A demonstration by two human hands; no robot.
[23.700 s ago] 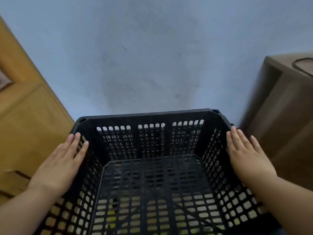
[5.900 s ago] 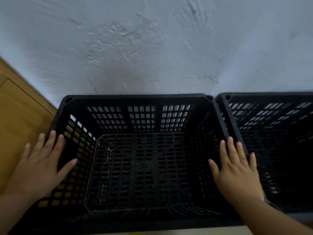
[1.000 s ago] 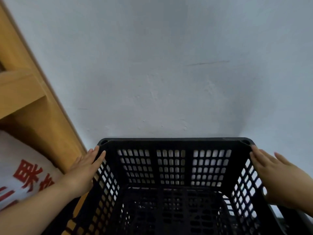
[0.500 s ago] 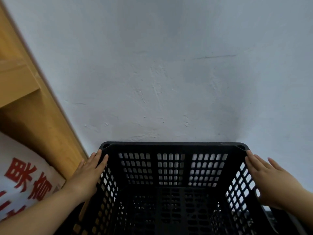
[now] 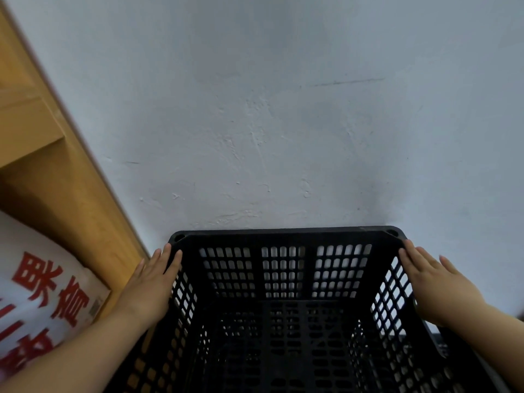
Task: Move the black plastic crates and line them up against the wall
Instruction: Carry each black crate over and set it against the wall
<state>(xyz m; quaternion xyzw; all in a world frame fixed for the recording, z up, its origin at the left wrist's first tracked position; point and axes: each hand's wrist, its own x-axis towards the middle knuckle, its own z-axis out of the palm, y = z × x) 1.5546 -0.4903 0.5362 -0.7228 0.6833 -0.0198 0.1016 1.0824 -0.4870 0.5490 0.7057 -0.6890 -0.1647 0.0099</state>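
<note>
Leftmost stood a wooden cabinet, its side slanting toward the wall, with a white sack printed in red characters tucked below its shelf. Beside it, the left hand lay flat and open against the outer left wall of one black plastic crate, fingers together and pointing forward near the far corner. That crate filled the lower middle of the view, its far rim close to the pale plaster wall; whether rim and wall touched could not be told. On the far side, the right hand pressed open-palmed on the outer right wall, so the crate was squeezed between two flat palms rather than gripped.

To finish this step well, I judged both palms should push evenly so the far rim would meet the wall squarely, without twisting toward the cabinet, and the fingers should stay clear of that narrow left gap.

Counted: one crate clearly in view, two hands, one cabinet, one sack.
</note>
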